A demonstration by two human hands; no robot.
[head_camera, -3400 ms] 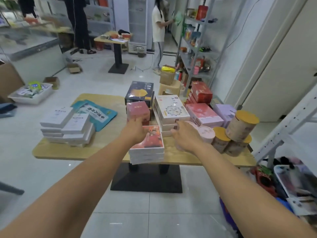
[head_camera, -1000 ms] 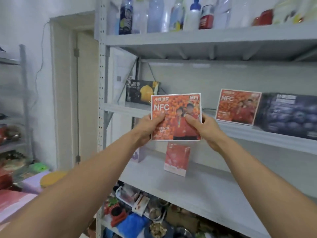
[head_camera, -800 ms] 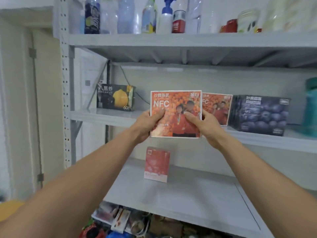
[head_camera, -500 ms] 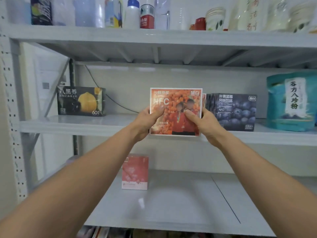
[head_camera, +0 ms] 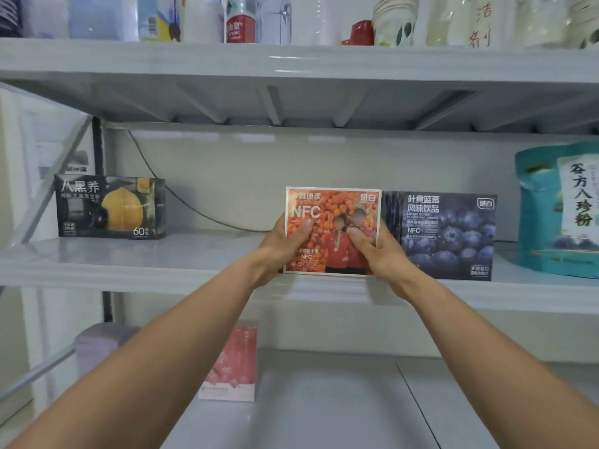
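1. Middle shelf [head_camera: 201,254]: grey metal, with a wide bare stretch left of centre. The upper shelf [head_camera: 291,63] overhangs it and carries bottles and cups.
2. Lower shelf [head_camera: 324,400]: mostly bare surface.
3. Teal bag [head_camera: 557,215]: upright at the far right of the middle shelf.
4. Blueberry box [head_camera: 447,234]: upright, flush against the orange box's right side.
5. Black box [head_camera: 110,207]: far left, well apart.
6. Orange box [head_camera: 334,218]: upright, with its lower edge at the middle shelf's front lip.
7. Left hand [head_camera: 282,247]: curled round the orange box's left edge, thumb on the face. Right hand [head_camera: 382,254]: the same grip on the right edge, wedged against the blueberry box.
8. Pink box [head_camera: 231,364]: upright on the lower shelf.
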